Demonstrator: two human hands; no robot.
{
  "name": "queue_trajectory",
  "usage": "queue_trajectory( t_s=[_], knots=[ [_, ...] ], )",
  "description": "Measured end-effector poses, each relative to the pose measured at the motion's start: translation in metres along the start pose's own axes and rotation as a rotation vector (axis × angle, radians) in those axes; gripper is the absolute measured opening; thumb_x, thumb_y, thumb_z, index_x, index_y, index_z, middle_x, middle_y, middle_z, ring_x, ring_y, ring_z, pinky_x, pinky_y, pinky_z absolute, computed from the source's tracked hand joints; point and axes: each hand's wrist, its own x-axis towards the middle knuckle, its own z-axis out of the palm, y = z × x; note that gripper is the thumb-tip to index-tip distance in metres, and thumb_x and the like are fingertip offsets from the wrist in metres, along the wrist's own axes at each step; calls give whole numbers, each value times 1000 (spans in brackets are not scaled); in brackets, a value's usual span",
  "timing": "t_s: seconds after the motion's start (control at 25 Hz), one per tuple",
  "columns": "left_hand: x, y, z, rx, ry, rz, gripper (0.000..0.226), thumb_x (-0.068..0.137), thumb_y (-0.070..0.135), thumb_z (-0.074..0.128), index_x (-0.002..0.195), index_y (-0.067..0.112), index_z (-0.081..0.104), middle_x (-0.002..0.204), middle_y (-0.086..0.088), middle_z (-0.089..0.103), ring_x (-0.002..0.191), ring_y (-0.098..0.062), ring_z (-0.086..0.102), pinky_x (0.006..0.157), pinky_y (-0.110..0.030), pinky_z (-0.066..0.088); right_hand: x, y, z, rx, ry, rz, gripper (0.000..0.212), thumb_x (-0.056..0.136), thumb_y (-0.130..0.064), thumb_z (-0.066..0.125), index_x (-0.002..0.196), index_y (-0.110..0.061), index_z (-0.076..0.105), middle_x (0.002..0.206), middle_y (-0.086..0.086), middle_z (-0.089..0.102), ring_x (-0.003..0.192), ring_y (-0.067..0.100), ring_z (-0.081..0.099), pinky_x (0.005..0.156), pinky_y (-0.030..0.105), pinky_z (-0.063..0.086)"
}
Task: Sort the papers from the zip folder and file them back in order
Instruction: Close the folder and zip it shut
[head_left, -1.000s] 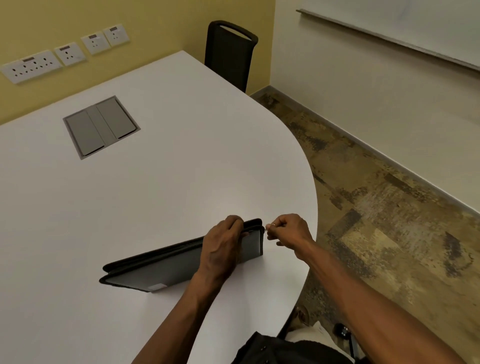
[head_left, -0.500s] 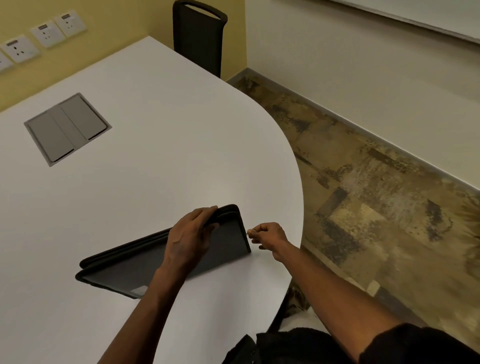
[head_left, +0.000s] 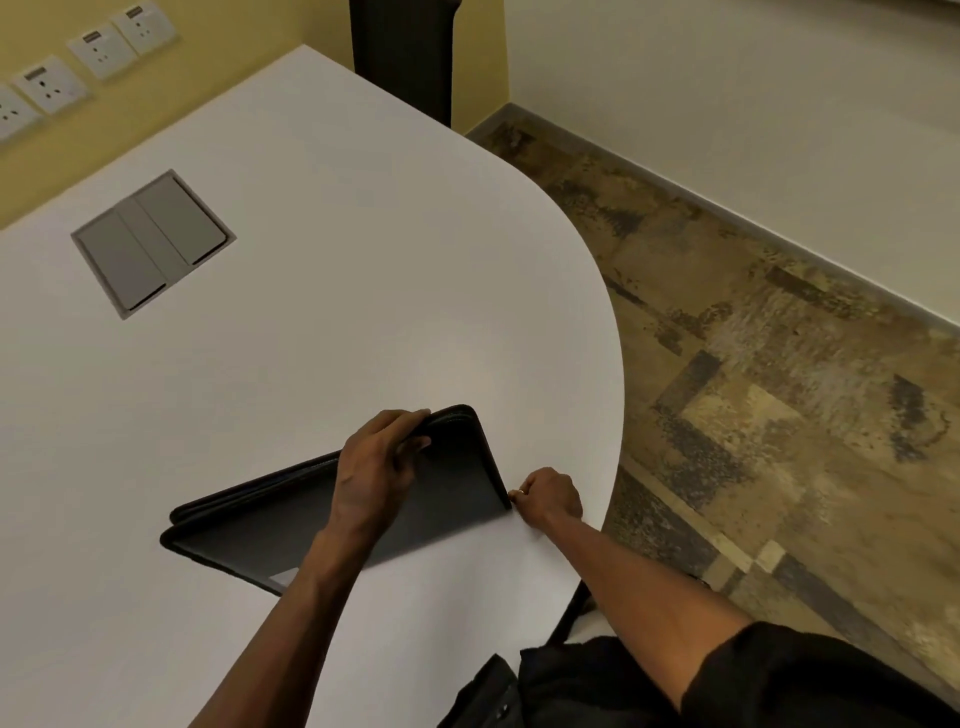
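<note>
A black zip folder (head_left: 260, 525) lies closed on the white table (head_left: 322, 322), near its rounded front edge. My left hand (head_left: 376, 467) grips the folder's far right corner, fingers curled over its top edge. At the folder's near right corner, my right hand (head_left: 548, 496) pinches a small metal zip pull. No papers show; the folder hides whatever it holds.
A grey cable hatch (head_left: 153, 241) is set into the table at the left. A black chair (head_left: 402, 57) stands at the far end. Wall sockets (head_left: 78, 67) line the yellow wall. Patterned carpet (head_left: 779, 389) lies to the right of the table's curved edge.
My right hand has travelled with the zip pull from the folder's far right corner down its right side to the near corner. My left hand has kept its hold. The camera has shifted.
</note>
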Motion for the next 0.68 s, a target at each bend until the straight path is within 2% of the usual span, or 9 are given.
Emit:
queue_trajectory(
  t_s=[0.08,0.16,0.24,0.28,0.36,0.4,0.48,0.56,0.68],
  knots=[
    [0,-3,0,-13,-21,1,36,84,-2,71,118,12,72,103,1,70,89,-16,67,78,-27,53,-3,-8,-14,96,-47,-115,32,84,-13,70,115,-20,70,115,1,70,103,20,66,75,26,51],
    [0,-5,0,-27,-47,-2,46,81,-10,65,122,12,70,106,1,70,91,-14,67,79,-27,53,-9,-24,-48,406,-105,-287,47,80,2,63,121,-21,67,119,0,69,114,18,64,88,27,54],
    [3,-6,2,-39,-60,9,49,80,-11,64,123,11,69,107,1,70,89,-15,67,78,-29,55,-21,-49,-94,571,-247,-521,53,82,5,64,128,-22,65,122,-1,69,122,14,61,96,27,52],
    [5,-4,3,-44,-62,24,47,81,-9,65,123,11,70,106,0,71,88,-15,68,77,-29,55,-27,-65,-114,491,-310,-631,54,84,-2,70,132,-25,62,125,-4,68,124,10,59,100,26,50],
    [7,2,5,-62,-59,67,42,81,-7,68,119,11,72,104,0,72,87,-15,69,77,-24,54,-40,-96,-138,100,-365,-778,63,82,-29,82,139,-31,55,131,-8,65,124,5,57,103,24,46],
    [7,6,6,-76,-59,86,40,80,-6,70,116,11,73,102,-1,73,86,-15,69,78,-21,53,-45,-109,-141,-133,-358,-824,68,78,-39,83,140,-32,54,130,-10,65,120,5,58,101,24,46],
    [7,12,10,-100,-68,94,45,76,-8,70,117,11,72,102,-2,73,86,-17,69,76,-22,52,-52,-131,-133,-484,-305,-869,62,76,-44,82,132,-31,60,120,-8,67,109,11,60,89,27,48],
    [4,16,11,-126,-32,60,54,71,-13,65,119,11,70,106,-3,72,91,-20,68,81,-19,51,-56,-145,-121,-630,-253,-908,49,79,-41,79,124,-27,65,113,-5,69,103,18,62,80,29,45],
    [-11,21,6,-161,232,-104,49,78,-9,66,122,11,69,123,-3,64,114,-15,59,97,-9,39,-56,-148,-109,-703,-237,-933,47,87,-43,70,128,-22,62,119,1,68,105,24,61,84,34,47]
  ],
)
